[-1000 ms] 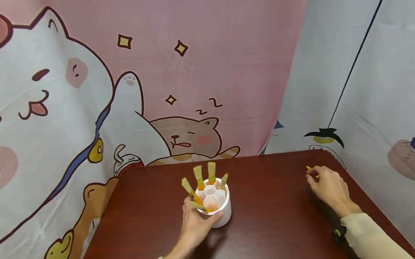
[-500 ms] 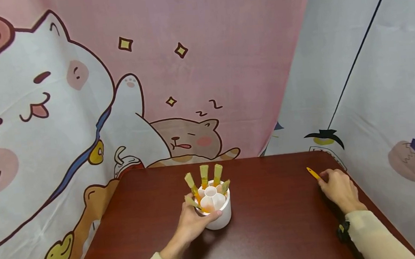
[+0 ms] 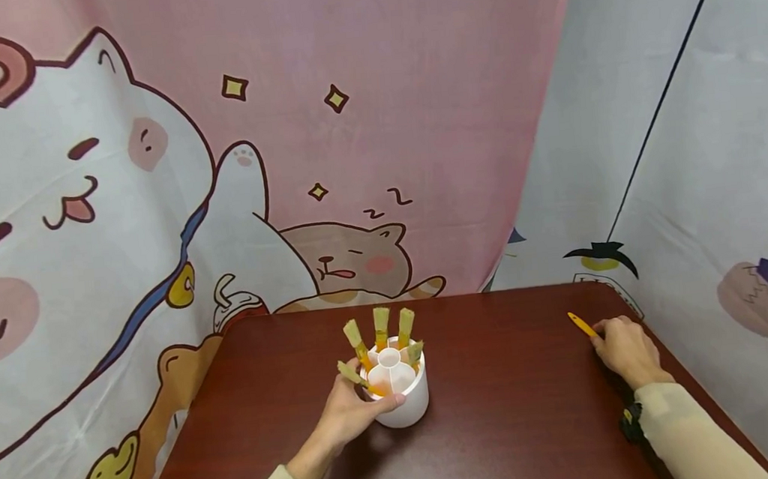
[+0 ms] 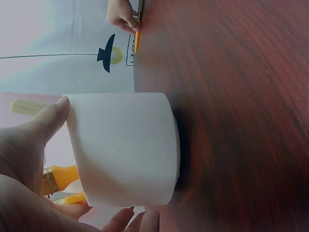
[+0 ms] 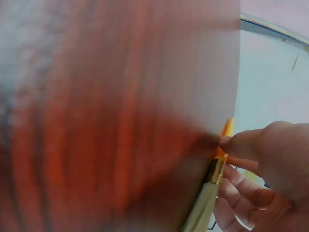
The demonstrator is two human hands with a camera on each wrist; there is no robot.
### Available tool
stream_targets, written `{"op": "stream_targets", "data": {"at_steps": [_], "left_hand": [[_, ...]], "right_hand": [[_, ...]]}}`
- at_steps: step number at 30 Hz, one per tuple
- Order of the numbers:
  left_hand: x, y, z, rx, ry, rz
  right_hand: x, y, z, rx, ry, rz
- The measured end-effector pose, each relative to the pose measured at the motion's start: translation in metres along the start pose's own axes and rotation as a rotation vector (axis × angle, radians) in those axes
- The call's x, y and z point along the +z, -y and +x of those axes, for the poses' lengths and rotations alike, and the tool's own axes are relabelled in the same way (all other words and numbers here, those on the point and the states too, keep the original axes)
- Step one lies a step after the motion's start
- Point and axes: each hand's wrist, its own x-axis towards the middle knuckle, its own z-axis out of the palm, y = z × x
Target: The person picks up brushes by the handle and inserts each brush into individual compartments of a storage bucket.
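A white round holder [image 3: 406,409] with divided compartments stands on the table. Several paintbrushes [image 3: 381,328] lean in it, bristles up, with orange handles down inside. My left hand [image 3: 345,415] grips the holder from the left, thumb at the near rim; in the left wrist view the thumb lies over the edge of its wall [image 4: 120,150]. Far to the right, my right hand [image 3: 630,352] pinches another paintbrush [image 3: 581,323] low over the table, its orange handle end pointing away to the left. The right wrist view shows its bristles [image 5: 200,212] on the near side of the fingers.
The dark red-brown table [image 3: 492,411] has a back edge against a pink cartoon-cat curtain [image 3: 443,129]. A pale curtain [image 3: 678,186] hangs along the right edge, close to the right hand.
The holder has turned clockwise under my left hand, its brushes shifting round. My right hand has moved right and slightly nearer, and more of the orange handle shows past its fingers.
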Motion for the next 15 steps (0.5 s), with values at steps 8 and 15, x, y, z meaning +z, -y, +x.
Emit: {"op": "stream_targets", "data": {"at_steps": [8, 15], "left_hand": [[0.001, 0.000, -0.002, -0.012, 0.000, 0.026], [0.000, 0.000, -0.001, -0.018, 0.001, 0.008]], "right_hand": [[-0.002, 0.006, -0.001, -0.085, 0.060, 0.000], [-0.005, 0.021, -0.002, -0.243, 0.075, 0.026]]}}
